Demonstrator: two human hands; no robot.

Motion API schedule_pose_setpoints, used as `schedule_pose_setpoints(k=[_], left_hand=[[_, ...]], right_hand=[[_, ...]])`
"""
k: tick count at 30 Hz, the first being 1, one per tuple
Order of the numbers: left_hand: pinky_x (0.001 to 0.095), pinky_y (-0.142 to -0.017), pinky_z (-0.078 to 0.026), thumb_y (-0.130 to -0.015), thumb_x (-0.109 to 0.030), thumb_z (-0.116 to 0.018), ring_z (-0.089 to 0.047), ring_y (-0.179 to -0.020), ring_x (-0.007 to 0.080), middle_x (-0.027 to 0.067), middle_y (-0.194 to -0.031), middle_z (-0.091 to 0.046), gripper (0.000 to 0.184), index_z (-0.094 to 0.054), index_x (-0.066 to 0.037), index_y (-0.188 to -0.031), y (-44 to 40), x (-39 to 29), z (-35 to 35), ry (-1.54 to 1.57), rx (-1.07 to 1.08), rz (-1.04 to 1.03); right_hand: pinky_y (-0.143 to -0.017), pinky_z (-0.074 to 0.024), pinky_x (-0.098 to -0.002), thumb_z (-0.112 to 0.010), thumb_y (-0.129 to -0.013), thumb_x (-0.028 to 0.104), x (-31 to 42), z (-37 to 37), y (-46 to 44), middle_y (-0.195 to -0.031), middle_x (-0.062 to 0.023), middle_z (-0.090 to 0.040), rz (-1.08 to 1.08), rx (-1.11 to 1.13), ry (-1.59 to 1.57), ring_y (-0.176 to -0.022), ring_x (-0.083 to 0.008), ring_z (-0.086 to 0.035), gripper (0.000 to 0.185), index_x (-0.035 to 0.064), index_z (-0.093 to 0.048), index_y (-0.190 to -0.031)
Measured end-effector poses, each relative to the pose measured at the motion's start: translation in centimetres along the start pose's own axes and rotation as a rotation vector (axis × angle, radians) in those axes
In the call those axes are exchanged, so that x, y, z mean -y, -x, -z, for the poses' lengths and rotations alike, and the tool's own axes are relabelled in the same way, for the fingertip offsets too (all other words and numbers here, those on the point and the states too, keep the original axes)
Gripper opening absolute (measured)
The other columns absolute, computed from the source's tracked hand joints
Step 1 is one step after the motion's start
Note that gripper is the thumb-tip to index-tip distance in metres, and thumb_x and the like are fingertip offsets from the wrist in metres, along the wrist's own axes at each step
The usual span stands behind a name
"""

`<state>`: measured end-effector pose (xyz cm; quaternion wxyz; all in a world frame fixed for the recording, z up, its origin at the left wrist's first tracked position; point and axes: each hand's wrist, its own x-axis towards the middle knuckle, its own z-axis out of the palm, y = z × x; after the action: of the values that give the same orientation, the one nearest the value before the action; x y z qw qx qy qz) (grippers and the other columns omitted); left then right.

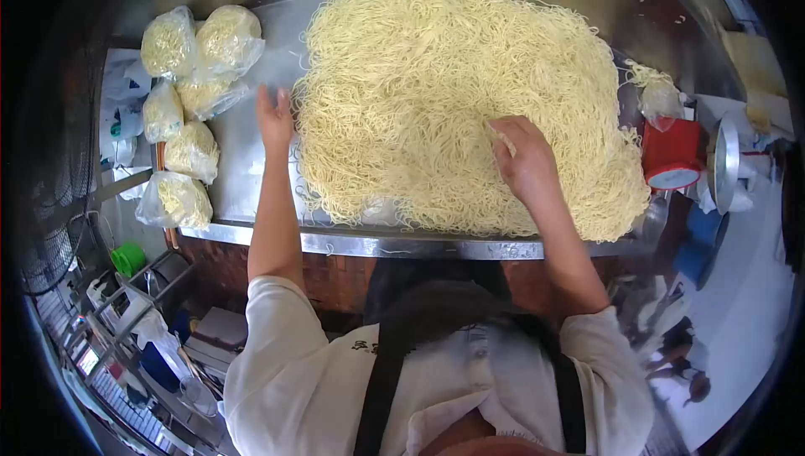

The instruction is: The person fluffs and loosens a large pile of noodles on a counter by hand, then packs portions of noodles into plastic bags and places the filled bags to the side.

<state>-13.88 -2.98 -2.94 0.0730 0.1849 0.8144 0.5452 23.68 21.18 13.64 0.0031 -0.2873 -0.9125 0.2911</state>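
A wide, thick layer of pale yellow noodles [436, 62] covers much of a metal worktop [239, 154]. My left hand [275, 120] is just left of the noodles, above bare metal, with its fingers stretched out and nothing in them. Over the middle right of the layer is my right hand [528, 158]; its fingers are bent a little, thumb apart, and no noodles show in it. Whether its fingertips touch the noodles I cannot tell. Several clear plastic bags of noodles [191, 151] stand along the left side, the closest ones a short way from my left hand.
Another bag of noodles [661, 99] lies at the right end beside a red container [672, 152]. The worktop's metal front edge [394, 246] runs between me and the noodles. A rack [126, 288] with a green item [127, 259] stands low left. People are visible at lower right.
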Motion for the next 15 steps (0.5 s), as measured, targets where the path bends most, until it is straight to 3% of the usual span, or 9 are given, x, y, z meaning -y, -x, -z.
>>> schedule_pose_setpoints(k=[2, 3, 4, 5, 7, 9, 12, 13, 15], left_hand=[[0.0463, -0.101, -0.043, -0.089, -0.012, -0.061, -0.059, -0.110, 0.0366, 0.0239, -0.122, -0.058, 0.050, -0.045, 0.006, -0.132, 1.7, 5.2, -2.6, -0.586, 0.059, -0.797], [0.0461, -0.108, -0.036, -0.088, -0.009, -0.057, -0.051, -0.121, 0.0388, 0.0276, -0.130, -0.052, 0.053, -0.040, 0.008, -0.135, 4.7, 2.2, -6.6, -0.308, 0.297, -0.110], [0.0440, -0.114, -0.030, -0.089, -0.011, -0.054, -0.041, -0.132, 0.0396, 0.0303, -0.137, -0.044, 0.052, -0.040, 0.009, -0.135, 6.4, -3.1, -8.9, -0.631, 0.584, -0.008], [0.0418, -0.113, -0.032, -0.091, -0.020, -0.058, -0.040, -0.134, 0.0399, 0.0315, -0.142, -0.041, 0.058, -0.040, 0.010, -0.137, 8.2, -6.0, -10.0, -0.254, 0.637, -0.002], [0.0399, -0.106, -0.040, -0.092, -0.029, -0.062, -0.050, -0.126, 0.0383, 0.0276, -0.138, -0.049, 0.062, -0.041, 0.004, -0.140, 7.6, -14.4, -8.8, -0.576, 1.026, -0.118], [0.0408, -0.105, -0.040, -0.091, -0.036, -0.064, -0.055, -0.122, 0.0368, 0.0250, -0.132, -0.056, 0.060, -0.049, -0.002, -0.138, 5.8, -21.3, -5.6, -0.655, 1.067, 0.033], [0.0405, -0.101, -0.044, -0.096, -0.028, -0.059, -0.059, -0.118, 0.0361, 0.0225, -0.127, -0.060, 0.046, -0.053, -0.008, -0.137, 4.7, -26.7, -2.9, -0.605, 0.700, -0.290], [0.0409, -0.100, -0.044, -0.098, -0.024, -0.057, -0.059, -0.117, 0.0365, 0.0219, -0.127, -0.060, 0.043, -0.052, -0.009, -0.138, 4.7, -28.2, -2.6, -0.593, 0.631, -0.378], [0.0410, -0.098, -0.046, -0.095, -0.017, -0.059, -0.060, -0.116, 0.0362, 0.0233, -0.121, -0.063, 0.044, -0.053, -0.009, -0.137, 5.5, -29.7, -3.0, -0.342, 0.688, -0.153]], right_hand=[[-0.101, -0.0430, -0.0447, -0.063, -0.083, 0.007, 0.8, -3.1, 0.0, -0.131, -0.0202, -0.054, 0.027, -0.216, 0.038, -0.118, -0.0377, -0.052, 0.047, 0.0138, -0.059, -0.130], [-0.099, -0.0445, -0.0411, -0.064, -0.083, 0.007, 1.3, -6.0, -0.5, -0.130, -0.0183, -0.054, -0.104, -0.080, 0.219, -0.118, -0.0368, -0.052, 0.044, 0.0129, -0.060, -0.126], [-0.096, -0.0459, -0.0396, -0.065, -0.083, 0.009, 1.0, -7.6, -1.4, -0.127, -0.0173, -0.055, -0.144, 0.045, 0.236, -0.116, -0.0358, -0.054, 0.041, 0.0122, -0.062, -0.124], [-0.093, -0.0472, -0.0381, -0.066, -0.083, 0.011, 0.6, -9.2, -2.4, -0.124, -0.0164, -0.057, -0.180, 0.172, 0.255, -0.113, -0.0349, -0.055, 0.038, 0.0114, -0.063, -0.121], [-0.087, -0.0486, -0.0401, -0.067, -0.084, 0.015, 0.4, -6.8, -4.6, -0.113, -0.0162, -0.062, -0.050, 0.201, 0.094, -0.104, -0.0337, -0.059, 0.033, 0.0100, -0.064, -0.117], [-0.082, -0.0491, -0.0425, -0.069, -0.084, 0.018, 4.1, -0.1, -5.0, -0.103, -0.0158, -0.065, 0.046, 0.071, 0.044, -0.095, -0.0332, -0.062, 0.029, 0.0084, -0.065, -0.111], [-0.078, -0.0497, -0.0421, -0.066, -0.085, 0.017, 5.7, 2.8, -3.7, -0.093, -0.0143, -0.067, 0.234, -0.589, -0.220, -0.085, -0.0340, -0.063, 0.019, 0.0065, -0.066, -0.100], [-0.078, -0.0499, -0.0417, -0.066, -0.086, 0.017, 3.6, 0.7, -3.6, -0.095, -0.0141, -0.068, 0.152, -0.393, -0.149, -0.086, -0.0339, -0.063, 0.017, 0.0065, -0.066, -0.099], [-0.079, -0.0503, -0.0409, -0.065, -0.087, 0.017, -3.1, -5.4, -3.4, -0.099, -0.0138, -0.068, -0.018, -0.001, -0.015, -0.088, -0.0336, -0.063, 0.013, 0.0065, -0.067, -0.095]])
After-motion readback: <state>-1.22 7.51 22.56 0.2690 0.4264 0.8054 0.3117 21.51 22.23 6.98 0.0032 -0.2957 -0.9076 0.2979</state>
